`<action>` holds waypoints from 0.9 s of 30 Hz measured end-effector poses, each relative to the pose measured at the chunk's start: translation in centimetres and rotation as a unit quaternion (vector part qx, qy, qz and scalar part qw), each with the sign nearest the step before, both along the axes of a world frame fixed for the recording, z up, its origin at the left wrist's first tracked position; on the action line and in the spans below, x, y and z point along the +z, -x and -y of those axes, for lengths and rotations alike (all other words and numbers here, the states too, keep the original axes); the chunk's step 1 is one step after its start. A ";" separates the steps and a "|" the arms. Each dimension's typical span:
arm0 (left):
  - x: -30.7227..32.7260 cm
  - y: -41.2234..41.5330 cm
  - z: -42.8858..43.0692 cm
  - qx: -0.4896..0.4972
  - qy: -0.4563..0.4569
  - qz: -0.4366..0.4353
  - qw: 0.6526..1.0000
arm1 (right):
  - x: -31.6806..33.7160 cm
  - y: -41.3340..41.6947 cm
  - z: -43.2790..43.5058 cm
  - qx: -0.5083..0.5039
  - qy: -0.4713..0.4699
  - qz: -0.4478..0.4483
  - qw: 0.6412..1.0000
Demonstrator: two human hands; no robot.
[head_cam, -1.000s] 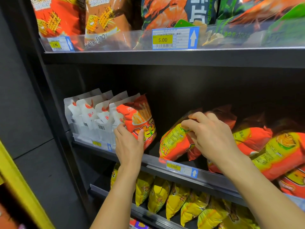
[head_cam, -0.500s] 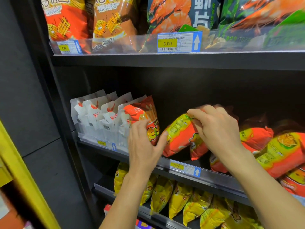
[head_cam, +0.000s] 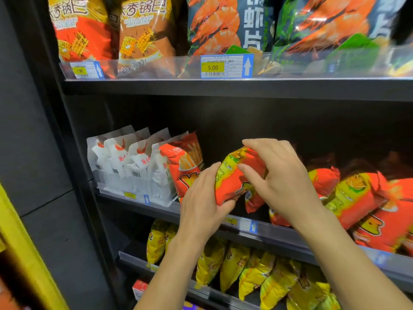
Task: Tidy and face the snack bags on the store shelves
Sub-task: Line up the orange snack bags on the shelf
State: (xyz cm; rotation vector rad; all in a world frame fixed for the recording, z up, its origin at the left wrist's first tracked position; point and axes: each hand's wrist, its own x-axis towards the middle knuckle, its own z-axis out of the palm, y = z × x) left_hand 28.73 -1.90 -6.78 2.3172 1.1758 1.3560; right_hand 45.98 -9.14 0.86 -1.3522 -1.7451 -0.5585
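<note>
Both hands are on one red-and-yellow snack bag (head_cam: 232,184). The left hand (head_cam: 201,204) cups its lower left side, fingers lying up along the edge and thumb curled beneath the bottom corner. The right hand (head_cam: 283,182) grips it from the top right, forefinger hooked over the upper end and thumb pressed to the front. The bag is held tilted just above the front of the middle shelf (head_cam: 279,237), in the gap between an upright red fries bag (head_cam: 186,166) on its left and a slumped heap of like bags (head_cam: 357,198) on its right, which lie on their sides, partly blurred. Left of the fries bag a row of white bags (head_cam: 125,162) stands on edge. A price label (head_cam: 250,225) shows on the rail below the hands. Yellow bags (head_cam: 234,265) lean along the shelf underneath. On the top shelf stand rice crust bags (head_cam: 145,34) and prawn cracker bags (head_cam: 223,25), behind a 5.00 tag (head_cam: 225,66).
</note>
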 end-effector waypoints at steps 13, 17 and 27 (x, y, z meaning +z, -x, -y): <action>2.1 4.7 5.4 -0.181 0.243 0.261 0.917 | -3.4 3.1 4.4 0.101 0.138 -0.467 0.868; 1.7 5.0 7.3 -0.279 0.343 0.294 0.848 | -5.5 5.0 6.2 0.195 0.247 -0.536 0.784; 0.0 6.3 10.0 -0.307 0.445 0.305 0.784 | -8.4 6.2 10.4 0.212 0.198 -0.702 0.650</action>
